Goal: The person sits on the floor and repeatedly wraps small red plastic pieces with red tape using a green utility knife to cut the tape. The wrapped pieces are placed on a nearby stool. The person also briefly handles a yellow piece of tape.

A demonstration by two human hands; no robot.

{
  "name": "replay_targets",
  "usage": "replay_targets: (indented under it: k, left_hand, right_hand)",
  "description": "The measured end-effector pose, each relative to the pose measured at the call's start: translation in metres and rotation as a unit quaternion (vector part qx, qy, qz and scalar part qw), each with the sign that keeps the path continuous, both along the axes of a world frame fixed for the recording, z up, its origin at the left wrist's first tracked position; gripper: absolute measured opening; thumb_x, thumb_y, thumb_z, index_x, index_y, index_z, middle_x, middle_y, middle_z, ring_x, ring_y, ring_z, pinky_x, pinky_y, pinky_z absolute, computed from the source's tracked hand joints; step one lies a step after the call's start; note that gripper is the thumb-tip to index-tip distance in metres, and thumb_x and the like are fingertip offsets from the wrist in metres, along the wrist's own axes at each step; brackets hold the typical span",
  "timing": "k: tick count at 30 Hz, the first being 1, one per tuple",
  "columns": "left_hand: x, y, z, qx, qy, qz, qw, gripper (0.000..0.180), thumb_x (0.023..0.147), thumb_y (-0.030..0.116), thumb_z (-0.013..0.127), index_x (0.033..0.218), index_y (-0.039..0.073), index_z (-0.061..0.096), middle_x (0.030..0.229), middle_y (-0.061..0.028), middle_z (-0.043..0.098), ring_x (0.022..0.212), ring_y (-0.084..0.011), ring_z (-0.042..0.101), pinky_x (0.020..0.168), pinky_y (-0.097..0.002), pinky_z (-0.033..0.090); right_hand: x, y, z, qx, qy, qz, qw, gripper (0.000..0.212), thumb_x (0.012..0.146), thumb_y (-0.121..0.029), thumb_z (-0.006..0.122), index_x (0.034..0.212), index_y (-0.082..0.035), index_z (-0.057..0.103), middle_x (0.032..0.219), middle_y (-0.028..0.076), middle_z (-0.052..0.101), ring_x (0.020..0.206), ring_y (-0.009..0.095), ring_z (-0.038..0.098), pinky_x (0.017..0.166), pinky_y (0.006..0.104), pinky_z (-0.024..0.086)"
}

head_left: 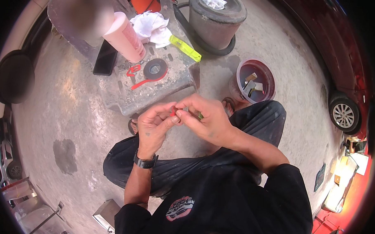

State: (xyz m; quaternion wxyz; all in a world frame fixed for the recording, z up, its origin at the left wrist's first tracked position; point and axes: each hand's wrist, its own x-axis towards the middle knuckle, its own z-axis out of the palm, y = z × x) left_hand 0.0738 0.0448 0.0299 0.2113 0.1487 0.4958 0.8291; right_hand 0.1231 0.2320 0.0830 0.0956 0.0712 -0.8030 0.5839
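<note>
Above my lap, both hands meet with their fingertips together. My left hand [153,123] is closed, pinching a small red strip [173,113] that looks like the red-backed tape on the bench. My right hand [210,120] is closed against the strip's other side. A bit of green [200,116] shows by its fingers; what it belongs to is hidden. Beyond my hands, a roll of dark tape [161,73] with a loose red tail lies on a worn grey bench [178,87]. A yellow-green cutter or scraper [185,49] rests near the bench's right edge.
The bench also bears a phone [105,58], a pink-white cup [126,38] and a crumpled white cloth [151,27]. To its right stand a lidded grey bucket [220,19] and a reddish bucket [272,85] holding small items. A dark red car [322,35] is at far right.
</note>
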Motion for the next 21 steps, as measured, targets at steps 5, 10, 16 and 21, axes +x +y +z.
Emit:
replay_targets:
  k: [5,10,16,21]
  left_hand:
    - [0.001,-0.001,-0.003,0.014,0.001,-0.013,1.000,0.033,0.092,-0.009,0.071,0.125,-0.002,0.068,0.109,-0.0137,0.074,0.094,-0.0194,0.073,0.083,-0.0337,0.063]
    - [0.001,-0.001,0.002,-0.001,-0.012,-0.016,1.000,0.030,0.093,-0.008,0.071,0.122,-0.002,0.069,0.108,-0.0130,0.074,0.094,-0.0191,0.073,0.082,-0.0323,0.062]
    - [0.002,-0.001,0.001,0.014,-0.015,-0.019,1.000,0.029,0.093,-0.007,0.072,0.122,-0.003,0.069,0.108,-0.0130,0.074,0.094,-0.0187,0.073,0.081,-0.0317,0.062]
    - [0.001,0.001,-0.001,0.020,-0.003,-0.019,1.000,0.029,0.093,-0.006,0.072,0.122,-0.003,0.070,0.109,-0.0127,0.074,0.094,-0.0188,0.073,0.081,-0.0314,0.062]
  right_hand:
    - [-0.002,-0.002,-0.001,0.059,0.039,-0.005,0.997,0.015,0.095,-0.005,0.068,0.110,-0.002,0.067,0.090,0.013,0.071,0.076,0.022,0.073,0.065,0.0343,0.055]
    - [-0.002,-0.003,0.001,0.041,0.036,0.003,0.998,0.016,0.095,-0.002,0.067,0.111,-0.002,0.066,0.091,0.013,0.070,0.074,0.023,0.073,0.064,0.0340,0.056]
    - [-0.001,-0.002,-0.009,0.078,0.067,-0.002,0.995,0.018,0.094,-0.001,0.069,0.112,-0.002,0.067,0.093,0.011,0.071,0.072,0.020,0.072,0.062,0.0319,0.055]
    - [0.001,-0.008,-0.016,0.037,0.074,-0.023,0.996,0.017,0.093,0.000,0.068,0.110,-0.002,0.065,0.092,0.012,0.071,0.073,0.023,0.073,0.063,0.0333,0.057]
